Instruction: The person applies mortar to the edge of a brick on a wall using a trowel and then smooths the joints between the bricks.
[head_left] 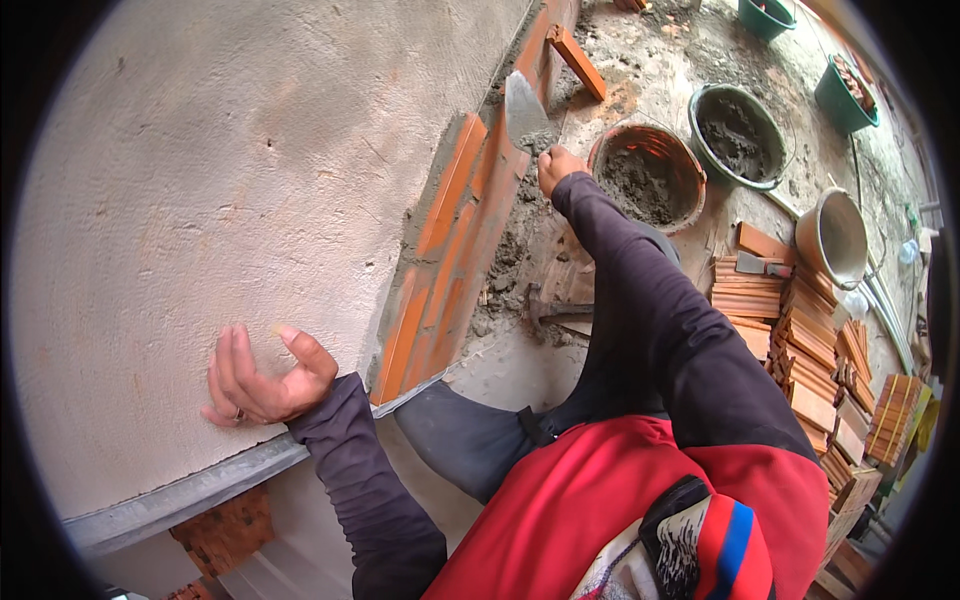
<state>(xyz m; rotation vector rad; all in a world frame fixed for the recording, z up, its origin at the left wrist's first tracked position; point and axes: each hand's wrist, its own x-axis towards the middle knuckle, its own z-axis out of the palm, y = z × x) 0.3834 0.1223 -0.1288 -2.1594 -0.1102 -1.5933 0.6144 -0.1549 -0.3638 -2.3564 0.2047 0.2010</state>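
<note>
My right hand (pixel 561 170) is wrapped round the handle of a trowel (pixel 522 112). Grey mortar clings to the blade, which is at the brick-faced lower strip of the wall. Orange brick tiles (pixel 452 185) are set there in rows, with mortar behind and between them. My left hand (pixel 268 382) is beside the plastered wall (pixel 250 180), fingers loosely curled, thumb apart, and nothing in it. Whether its fingers touch the wall, I cannot tell. A loose orange tile (pixel 578 64) leans near the far end of the row.
A bucket of mortar (pixel 698 180) stands right of my right hand, with another mortar bucket (pixel 694 108) behind it. An empty-looking bucket (pixel 803 235) stands farther right. Stacked tiles (pixel 800 325) lie at my right. A hammer (pixel 536 308) rests on the floor near my leg.
</note>
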